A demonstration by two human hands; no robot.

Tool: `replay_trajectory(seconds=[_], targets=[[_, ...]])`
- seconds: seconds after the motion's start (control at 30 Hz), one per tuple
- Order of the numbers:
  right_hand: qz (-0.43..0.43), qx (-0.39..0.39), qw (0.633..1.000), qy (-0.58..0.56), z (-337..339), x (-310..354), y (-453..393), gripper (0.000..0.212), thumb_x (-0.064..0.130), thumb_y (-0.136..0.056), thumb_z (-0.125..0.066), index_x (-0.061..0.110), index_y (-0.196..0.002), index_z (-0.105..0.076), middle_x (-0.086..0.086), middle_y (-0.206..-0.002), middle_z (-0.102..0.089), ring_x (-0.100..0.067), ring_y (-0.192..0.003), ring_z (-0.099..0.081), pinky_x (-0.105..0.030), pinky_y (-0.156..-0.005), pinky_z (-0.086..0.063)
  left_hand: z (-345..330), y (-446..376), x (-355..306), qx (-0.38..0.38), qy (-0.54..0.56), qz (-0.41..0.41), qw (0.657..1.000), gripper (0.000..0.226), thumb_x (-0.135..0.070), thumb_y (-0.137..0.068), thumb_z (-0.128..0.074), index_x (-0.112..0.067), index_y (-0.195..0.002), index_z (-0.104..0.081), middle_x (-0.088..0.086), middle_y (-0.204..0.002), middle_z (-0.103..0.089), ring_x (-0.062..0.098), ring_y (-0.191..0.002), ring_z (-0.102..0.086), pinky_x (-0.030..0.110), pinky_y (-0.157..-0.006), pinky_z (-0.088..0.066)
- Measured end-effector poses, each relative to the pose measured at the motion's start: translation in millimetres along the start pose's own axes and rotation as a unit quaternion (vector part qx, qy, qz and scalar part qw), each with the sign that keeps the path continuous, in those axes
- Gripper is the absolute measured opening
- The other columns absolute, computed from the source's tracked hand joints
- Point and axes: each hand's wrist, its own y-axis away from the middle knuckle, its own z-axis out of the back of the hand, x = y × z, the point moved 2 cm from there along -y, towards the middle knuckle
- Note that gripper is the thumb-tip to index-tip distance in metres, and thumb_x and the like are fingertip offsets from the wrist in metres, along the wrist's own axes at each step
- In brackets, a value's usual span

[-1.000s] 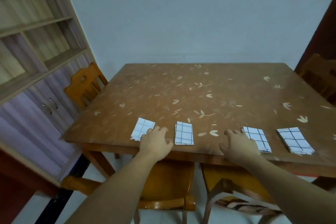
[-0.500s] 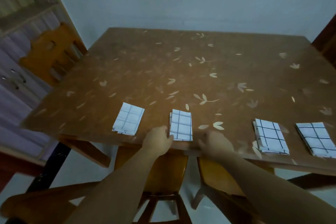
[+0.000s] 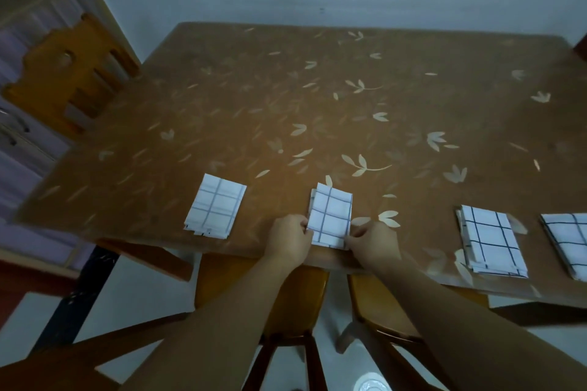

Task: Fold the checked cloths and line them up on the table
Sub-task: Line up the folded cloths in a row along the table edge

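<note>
While pinching the second folded cloth [image 3: 330, 219] at its near corners, left hand [image 3: 290, 240] and right hand [image 3: 373, 243]; three more cloths alongside on the table [image 3: 286, 111].

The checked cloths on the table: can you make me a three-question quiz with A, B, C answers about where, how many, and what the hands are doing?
1. Where do the folded cloths lie?
A. Along the table's near edge
B. On a chair
C. By the far wall

2. How many folded cloths show?
A. Two
B. Four
C. Six

3. What are the hands doing?
A. Resting in the lap
B. Lifting a chair
C. Pinching one cloth's near corners

Answers: 1 A, the row runs along the near edge of the table. 2 B, leftmost cloth, second cloth, third cloth, rightmost cloth. 3 C, the left hand and right hand pinch the second cloth's sides.
</note>
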Motion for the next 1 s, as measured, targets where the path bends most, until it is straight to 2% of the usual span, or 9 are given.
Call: replay_trajectory(seconds=[0.2,0.27,0.3,0.4,0.47,0.53,0.63,0.77,1.0], targets=[[-0.003,-0.011,1.0,0.019,19.1,-17.5,1.0,0.019,0.017,-0.082,-0.064,0.02,-0.064,-0.065,0.0,-0.073,-0.066,-0.013,-0.068,-0.061,-0.021,-0.054,-0.044,-12.3,6.9,-18.9,0.02,0.019,-0.004,1.0,0.023,-0.017,-0.092,-0.063,-0.015,-0.115,-0.067,0.003,-0.11,-0.07,0.018,-0.099,-0.063,0.03,-0.085,-0.054],[0.019,-0.012,0.999,0.041,19.3,-14.8,1.5,0.003,0.018,-0.082,-0.063,0.018,-0.078,-0.065,0.001,-0.076,-0.064,-0.016,-0.074,-0.062,-0.026,-0.061,-0.047,-9.2,7.2,-19.1,0.028,0.008,-0.022,0.999,0.035,-0.019,-0.093,-0.061,-0.023,-0.128,-0.056,0.001,-0.115,-0.067,0.018,-0.101,-0.062,0.03,-0.082,-0.054],[0.037,-0.014,0.998,0.056,18.8,-13.3,2.0,0.009,0.018,-0.081,-0.061,0.02,-0.09,-0.061,0.003,-0.079,-0.063,-0.018,-0.078,-0.061,-0.028,-0.063,-0.046,-6.3,5.3,-19.6,0.038,-0.016,-0.042,0.998,0.046,-0.02,-0.093,-0.061,-0.029,-0.136,-0.047,0.0,-0.12,-0.062,0.019,-0.103,-0.06,0.032,-0.082,-0.053],[0.102,0.015,0.988,0.118,19.0,-7.9,-0.4,0.044,0.019,-0.081,-0.055,0.025,-0.123,-0.045,-0.001,-0.095,-0.065,-0.022,-0.085,-0.06,-0.03,-0.065,-0.043,1.8,-13.3,-24.5,0.076,-0.18,-0.136,0.971,0.082,-0.026,-0.086,-0.064,-0.041,-0.15,-0.014,-0.002,-0.147,-0.033,0.027,-0.124,-0.045,0.043,-0.096,-0.047],[0.112,0.043,0.981,0.152,18.3,-5.2,-1.2,0.05,0.022,-0.083,-0.054,0.026,-0.13,-0.039,-0.002,-0.102,-0.065,-0.022,-0.089,-0.06,-0.031,-0.068,-0.045,5.8,-27.0,-28.7,0.103,-0.283,-0.198,0.933,0.097,-0.03,-0.082,-0.066,-0.038,-0.153,-0.001,-0.008,-0.161,-0.003,0.026,-0.144,-0.017,0.048,-0.112,-0.029],[0.113,0.056,0.976,0.176,18.6,-1.7,-2.6,0.052,0.024,-0.085,-0.054,0.026,-0.134,-0.037,-0.004,-0.11,-0.065,-0.024,-0.096,-0.061,-0.031,-0.073,-0.046,10.8,-39.9,-33.1,0.139,-0.344,-0.229,0.9,0.101,-0.033,-0.082,-0.066,-0.031,-0.155,0.004,-0.011,-0.163,0.011,0.02,-0.149,0.004,0.05,-0.117,-0.014],[0.113,0.06,0.974,0.189,18.6,1.3,-5.6,0.058,0.023,-0.086,-0.055,0.023,-0.14,-0.033,-0.007,-0.119,-0.063,-0.025,-0.103,-0.061,-0.033,-0.08,-0.048,11.9,-44.4,-27.4,0.186,-0.386,-0.218,0.877,0.094,-0.043,-0.085,-0.059,-0.023,-0.156,-0.001,-0.008,-0.164,0.006,0.022,-0.149,0.008,0.052,-0.119,-0.007],[0.1,0.069,0.974,0.192,13.6,1.1,-9.6,0.066,0.027,-0.085,-0.057,0.026,-0.144,-0.028,-0.005,-0.123,-0.061,-0.023,-0.103,-0.06,-0.034,-0.081,-0.051,11.0,-36.4,-10.8,0.21,-0.368,-0.188,0.886,0.086,-0.051,-0.09,-0.048,-0.024,-0.156,0.0,-0.008,-0.164,0.006,0.023,-0.15,0.005,0.054,-0.118,-0.008],[0.126,-0.006,0.973,0.196,35.5,-3.5,9.2,0.053,0.031,-0.085,-0.049,0.026,-0.135,-0.034,-0.003,-0.112,-0.06,-0.028,-0.103,-0.059,-0.038,-0.079,-0.05,12.5,-16.5,-24.3,0.059,-0.242,-0.179,0.952,0.063,-0.037,-0.095,-0.043,-0.025,-0.153,-0.02,-0.004,-0.159,-0.021,0.019,-0.145,-0.017,0.042,-0.114,-0.023]])
